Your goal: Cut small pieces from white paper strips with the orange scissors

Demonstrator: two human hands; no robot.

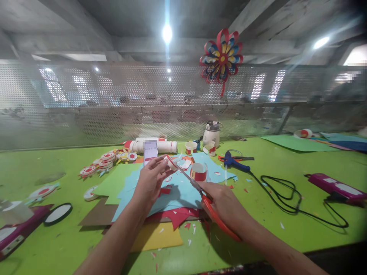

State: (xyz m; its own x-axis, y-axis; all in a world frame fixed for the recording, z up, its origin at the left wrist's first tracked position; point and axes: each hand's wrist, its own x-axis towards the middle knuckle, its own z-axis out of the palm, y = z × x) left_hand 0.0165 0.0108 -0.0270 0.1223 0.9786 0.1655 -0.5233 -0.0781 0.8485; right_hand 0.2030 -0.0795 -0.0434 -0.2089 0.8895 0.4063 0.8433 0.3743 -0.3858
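Observation:
My left hand (153, 175) pinches a small white and red paper cup piece (171, 163) above the stacked coloured sheets. In my right hand (222, 202) are orange-handled scissors (213, 215), their blades pointing up and left to the edge of that piece. Whether the blades are closed on the paper is hard to tell. Just beyond the scissors stands a cut red and white paper cup (198, 172). Light blue paper (160, 202) lies under both hands, with red scraps scattered on it.
A blue glue gun (235, 163) with a black cord lies right, near a purple power strip (335, 187). Behind are a phone (150, 151), stacked paper cups (155, 146) and a white bottle (211, 135). Paper wheel shapes (104, 162) lie left. A paper flower (223, 59) hangs above.

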